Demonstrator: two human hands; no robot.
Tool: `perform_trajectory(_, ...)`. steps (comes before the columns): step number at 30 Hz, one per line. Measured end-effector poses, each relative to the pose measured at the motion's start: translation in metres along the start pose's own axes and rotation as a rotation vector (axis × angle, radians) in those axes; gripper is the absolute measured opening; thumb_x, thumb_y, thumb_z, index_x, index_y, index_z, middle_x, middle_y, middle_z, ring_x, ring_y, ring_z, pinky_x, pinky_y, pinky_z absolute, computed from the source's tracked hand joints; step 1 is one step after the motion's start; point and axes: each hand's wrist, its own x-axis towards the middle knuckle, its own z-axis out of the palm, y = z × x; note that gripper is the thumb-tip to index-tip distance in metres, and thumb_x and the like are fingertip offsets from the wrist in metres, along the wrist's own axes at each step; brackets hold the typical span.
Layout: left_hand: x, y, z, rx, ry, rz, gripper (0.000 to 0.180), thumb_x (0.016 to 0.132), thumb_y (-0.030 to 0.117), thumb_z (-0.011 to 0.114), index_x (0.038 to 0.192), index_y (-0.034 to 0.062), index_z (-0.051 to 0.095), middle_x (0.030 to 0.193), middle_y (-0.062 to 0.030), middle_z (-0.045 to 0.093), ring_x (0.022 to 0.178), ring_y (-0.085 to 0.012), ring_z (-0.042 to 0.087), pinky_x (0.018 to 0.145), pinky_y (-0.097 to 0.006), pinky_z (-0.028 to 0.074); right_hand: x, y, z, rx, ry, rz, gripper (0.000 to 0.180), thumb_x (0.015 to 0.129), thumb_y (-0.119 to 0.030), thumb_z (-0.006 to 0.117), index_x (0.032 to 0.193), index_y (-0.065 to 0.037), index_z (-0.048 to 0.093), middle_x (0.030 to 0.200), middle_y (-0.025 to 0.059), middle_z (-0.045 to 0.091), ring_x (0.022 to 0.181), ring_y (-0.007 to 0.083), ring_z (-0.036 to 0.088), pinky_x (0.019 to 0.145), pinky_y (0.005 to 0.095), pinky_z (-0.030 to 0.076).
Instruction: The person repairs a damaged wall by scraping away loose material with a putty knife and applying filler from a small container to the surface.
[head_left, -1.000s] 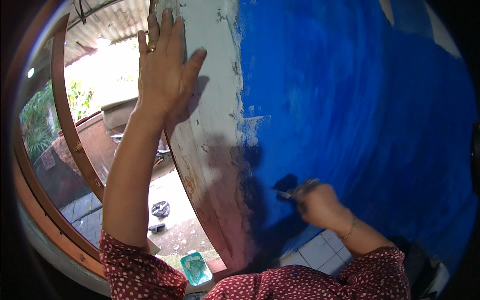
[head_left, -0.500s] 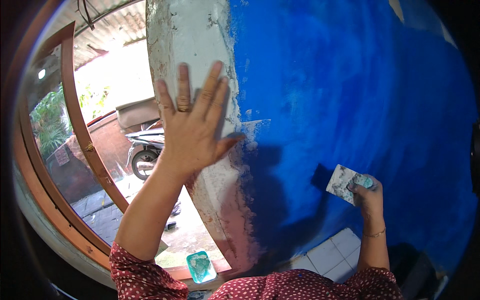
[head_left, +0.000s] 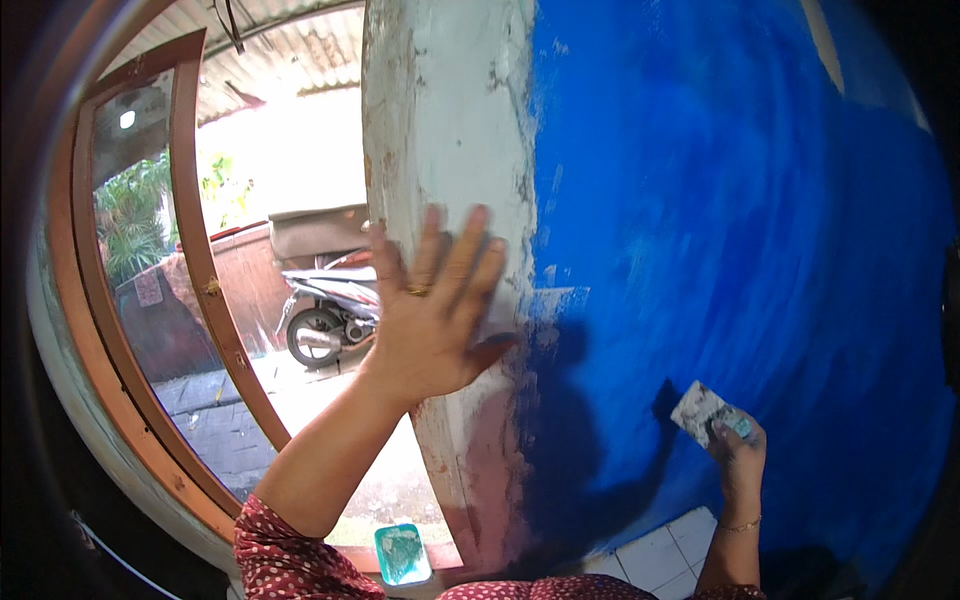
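My left hand (head_left: 425,340) is open against the whitish, rough edge strip (head_left: 445,130) of the wall, palm toward it and fingers spread, with a ring on one finger. Its thumb reaches toward the border with the blue paint. Lower right, my right hand (head_left: 742,465) is closed around a flat rectangular scraper (head_left: 697,405), pale with dark smudges. The scraper's free edge points up and left, close to the blue wall (head_left: 670,230); whether it touches cannot be made out. Below my left arm sits a turquoise tray (head_left: 381,560) with whitish paste in it.
On the left a wooden-framed glass door (head_left: 190,200) stands beside a bright doorway. A motorbike (head_left: 330,325) is parked outside. White tiles (head_left: 650,560) show at the foot of the blue wall. An unpainted pale patch (head_left: 555,303) breaks the blue edge.
The view has shifted, so the wall sits lower and further right. My left hand has come down along the pale strip. My right hand still grips the scraper near the same stretch of blue wall.
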Motion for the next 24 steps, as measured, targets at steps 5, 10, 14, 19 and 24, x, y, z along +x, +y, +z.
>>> perform_trajectory(5,-0.043,-0.020,0.039,-0.438,0.592,-0.428,0.079,0.094,0.062,0.026,0.143,0.0000,0.032,0.151,-0.0254,0.019,0.141,-0.0394,0.013,0.114,-0.049,0.004,0.000,-0.040,0.080,-0.464,-0.291,-0.537,0.029,0.086,0.004,0.056,0.115,0.007,0.059,0.112,0.0152,0.064,0.104,0.0222,0.062,0.094,0.0333,0.046)
perform_trajectory(10,-0.058,-0.026,0.055,-1.295,0.436,-0.902,0.080,0.096,0.061,0.012,0.145,-0.0010,0.025,0.152,-0.0185,0.020,0.141,-0.0276,0.017,0.114,-0.038,0.012,0.009,-0.105,0.193,-0.586,-0.385,-1.320,0.040,0.082,0.015,0.047,0.115,-0.003,0.063,0.119,0.0162,0.063,0.116,0.0299,0.057,0.099,0.0364,0.043)
perform_trajectory(14,-0.063,-0.033,0.072,-1.491,0.407,-0.944,0.081,0.095,0.064,0.017,0.138,-0.0013,0.039,0.137,-0.0125,0.046,0.126,-0.0236,0.040,0.108,-0.036,0.025,0.029,-0.136,0.261,-0.683,-0.235,-1.570,0.043,0.077,0.015,0.051,0.113,-0.004,0.064,0.117,0.0156,0.063,0.113,0.0331,0.058,0.098,0.0392,0.045)
perform_trajectory(19,-0.056,-0.028,0.050,-1.591,0.444,-0.973,0.080,0.096,0.062,0.015,0.141,-0.0006,0.035,0.141,-0.0132,0.041,0.129,-0.0240,0.037,0.109,-0.036,0.023,-0.004,-0.101,0.275,-0.819,-0.389,-1.430,0.038,0.072,0.008,0.059,0.107,-0.005,0.067,0.115,0.0146,0.064,0.108,0.0332,0.060,0.095,0.0398,0.047)
perform_trajectory(24,-0.053,-0.016,0.058,-1.453,0.413,-0.808,0.077,0.097,0.060,0.015,0.144,0.0007,0.027,0.143,-0.0151,0.036,0.130,-0.0249,0.034,0.109,-0.037,0.023,-0.077,0.019,0.212,-0.886,-0.717,-1.067,0.044,0.067,0.002,0.061,0.110,-0.004,0.066,0.119,0.0130,0.062,0.117,0.0295,0.054,0.098,0.0411,0.045)
